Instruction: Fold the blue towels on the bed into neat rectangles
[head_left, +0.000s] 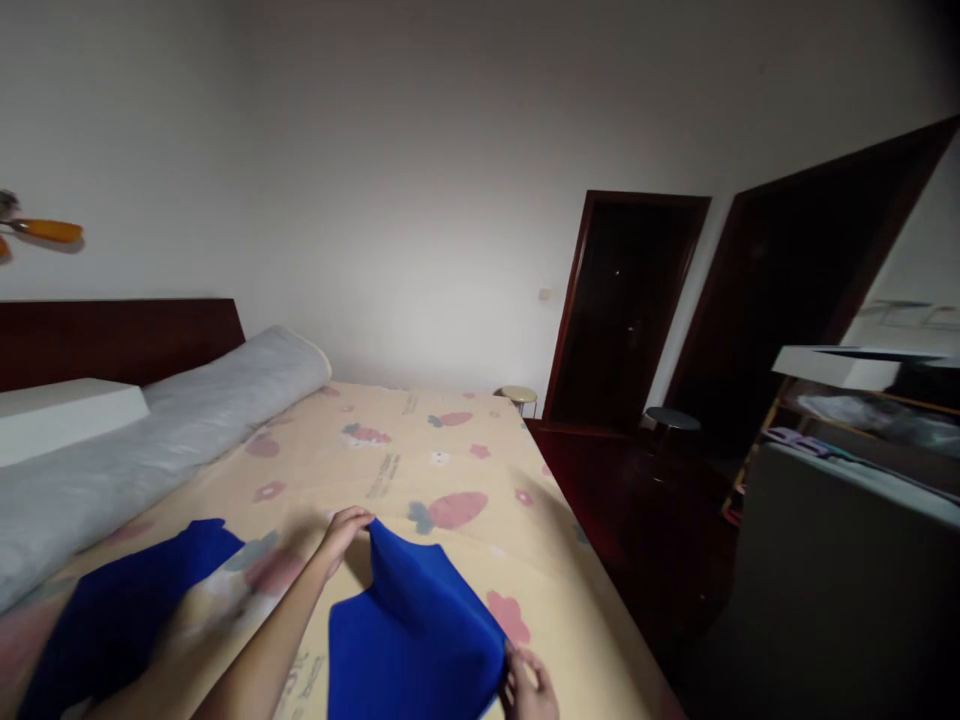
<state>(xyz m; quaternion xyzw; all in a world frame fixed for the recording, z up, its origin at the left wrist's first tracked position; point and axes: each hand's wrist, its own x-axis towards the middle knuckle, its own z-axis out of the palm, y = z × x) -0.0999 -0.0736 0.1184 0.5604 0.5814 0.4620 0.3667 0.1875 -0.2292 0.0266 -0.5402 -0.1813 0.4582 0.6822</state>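
One bright blue cloth piece, smooth-faced, its full outline not readable, the lower part running out of view; located toward the right edge of a bed dressed in a cream sheet printed with pink fruit and flowers; upper side lifted, slack folds slanting between two grips; left hand, thumb and fingers pinching the upper left corner, raised; right hand, fingers gripping the right-hand side, lower and closer to the bed's right edge; handling note, by judgement: both grips best set firmly at the margins and drawn apart evenly, so the slack flattens; the lower part better smoothed outward than dragged, lest the sheet ruck beneath; one second blue cloth piece, in shadow, lying well apart toward the bed's headboard side; along that side, one long grey padded fabric roll; by it, one white box-shaped block, contact unclear; behind, one dark red wooden headboard; at the bed's far right corner, one cream round-topped stool; beyond the right edge, one dark round-topped stool.
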